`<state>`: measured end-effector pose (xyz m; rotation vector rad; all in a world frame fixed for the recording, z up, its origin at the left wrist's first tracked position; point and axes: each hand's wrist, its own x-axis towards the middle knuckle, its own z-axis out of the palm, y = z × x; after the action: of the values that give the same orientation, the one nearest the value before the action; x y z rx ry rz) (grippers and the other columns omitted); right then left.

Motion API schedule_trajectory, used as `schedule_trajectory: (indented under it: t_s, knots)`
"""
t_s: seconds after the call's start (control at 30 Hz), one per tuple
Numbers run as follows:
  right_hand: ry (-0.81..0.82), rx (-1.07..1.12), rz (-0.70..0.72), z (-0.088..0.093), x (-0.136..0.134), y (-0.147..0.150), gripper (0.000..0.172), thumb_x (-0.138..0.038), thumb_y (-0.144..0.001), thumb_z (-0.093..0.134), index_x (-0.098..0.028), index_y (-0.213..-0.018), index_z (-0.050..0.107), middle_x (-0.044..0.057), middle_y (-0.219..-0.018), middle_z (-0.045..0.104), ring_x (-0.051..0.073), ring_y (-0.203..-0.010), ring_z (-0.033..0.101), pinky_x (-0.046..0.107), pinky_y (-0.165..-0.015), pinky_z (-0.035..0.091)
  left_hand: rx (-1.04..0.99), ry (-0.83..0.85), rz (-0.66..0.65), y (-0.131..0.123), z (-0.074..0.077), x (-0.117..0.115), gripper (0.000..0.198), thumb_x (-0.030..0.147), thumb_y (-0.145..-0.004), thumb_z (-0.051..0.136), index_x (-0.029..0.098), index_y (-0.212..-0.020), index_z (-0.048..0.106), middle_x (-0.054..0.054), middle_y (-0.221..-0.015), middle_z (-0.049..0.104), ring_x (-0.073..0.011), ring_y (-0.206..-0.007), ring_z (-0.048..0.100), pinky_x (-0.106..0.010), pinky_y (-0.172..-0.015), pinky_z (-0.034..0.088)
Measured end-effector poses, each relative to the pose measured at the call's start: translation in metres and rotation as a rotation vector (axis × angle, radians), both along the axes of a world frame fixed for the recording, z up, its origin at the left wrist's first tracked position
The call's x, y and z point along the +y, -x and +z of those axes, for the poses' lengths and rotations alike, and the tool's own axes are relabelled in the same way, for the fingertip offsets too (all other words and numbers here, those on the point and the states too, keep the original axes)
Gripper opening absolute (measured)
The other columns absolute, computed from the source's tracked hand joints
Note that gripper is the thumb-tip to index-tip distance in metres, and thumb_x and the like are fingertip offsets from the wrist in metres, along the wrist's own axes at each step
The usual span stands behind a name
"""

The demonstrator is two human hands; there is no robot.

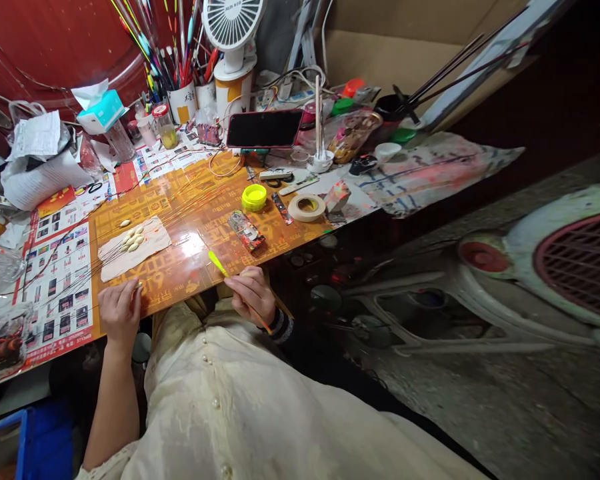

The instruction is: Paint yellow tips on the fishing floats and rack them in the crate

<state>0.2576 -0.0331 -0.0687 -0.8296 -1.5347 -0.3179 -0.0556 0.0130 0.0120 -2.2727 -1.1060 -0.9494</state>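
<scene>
My right hand (250, 295) pinches a thin rod (245, 307) whose tip (218, 263) is painted neon yellow, holding it just above the orange table mat (200, 220). My left hand (121, 312) lies on the mat's near edge with its fingers curled, holding nothing I can make out. Just beyond it is a white cloth (135, 248) bearing several pale, spindle-shaped fishing float bodies (133, 237). Long thin stems (93, 267) cross the cloth and fan out over the mat.
Near my right hand are a yellow tape roll (255, 197), a beige masking tape roll (307, 207) and a paint-stained packet (246, 231). A black phone (264, 129), a fan (233, 27) and cups of brushes (182, 103) stand behind. The table ends at right above a dark floor.
</scene>
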Motion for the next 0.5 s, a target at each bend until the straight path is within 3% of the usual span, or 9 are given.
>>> schedule_trajectory:
  t_s: [0.23,0.4,0.5]
  knots:
    - [-0.009,-0.029,-0.006,0.008,0.013,-0.013,0.044,-0.013,-0.094,0.050,-0.019,-0.138,0.054,0.010,-0.108,0.072,0.018,-0.100,0.069,0.037,-0.087,0.059,0.014,-0.005,0.012,0.000,-0.002,0.000,0.034,0.023,-0.092,0.066,0.024,-0.126,0.065,-0.008,-0.103,0.076,-0.0209,-0.089,0.068,-0.037,-0.088,0.044]
    - [0.201,-0.095,-0.060,0.022,0.031,-0.014,0.042,-0.015,-0.099,0.044,-0.011,-0.141,0.051,0.016,-0.129,0.067,0.019,-0.125,0.063,0.035,-0.105,0.055,0.001,-0.002,0.018,0.003,-0.005,0.002,0.038,0.029,-0.092,0.068,0.023,-0.129,0.064,-0.010,-0.106,0.075,-0.0221,-0.093,0.069,-0.038,-0.089,0.044]
    - [0.223,-0.067,-0.064,0.025,0.036,-0.011,0.044,-0.015,-0.100,0.044,-0.009,-0.143,0.049,0.017,-0.134,0.064,0.019,-0.129,0.060,0.034,-0.111,0.051,0.003,0.001,0.008,0.004,-0.003,0.001,0.042,0.031,-0.090,0.070,0.024,-0.131,0.063,-0.009,-0.107,0.075,-0.0229,-0.093,0.068,-0.038,-0.089,0.044]
